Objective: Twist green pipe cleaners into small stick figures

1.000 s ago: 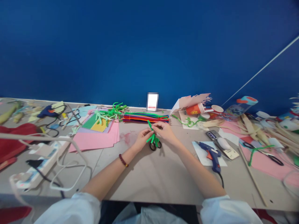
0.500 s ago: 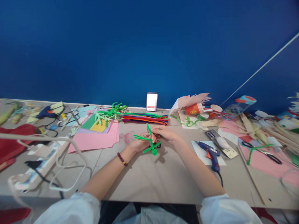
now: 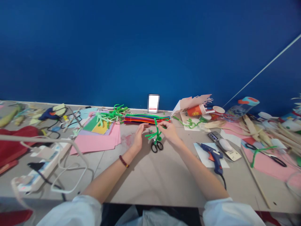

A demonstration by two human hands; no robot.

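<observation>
Your right hand (image 3: 168, 130): pinching green pipe-cleaner piece (image 3: 156, 133) near its top | your left hand (image 3: 139, 136): relaxed, holding nothing, just beside it | piece: above worktop (image 3: 152, 179), partly over black-handled scissors (image 3: 157, 147) | done, by the look: your stems joined into one branching form | left: ends splayed; anything further, can't tell

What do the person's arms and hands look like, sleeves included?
The left sleeve and right sleeve are pale blue, ending near the elbows. The left hand has a dark red beaded bracelet with a yellowish bead at its wrist; the right hand has none. Both are ungloved.
</observation>
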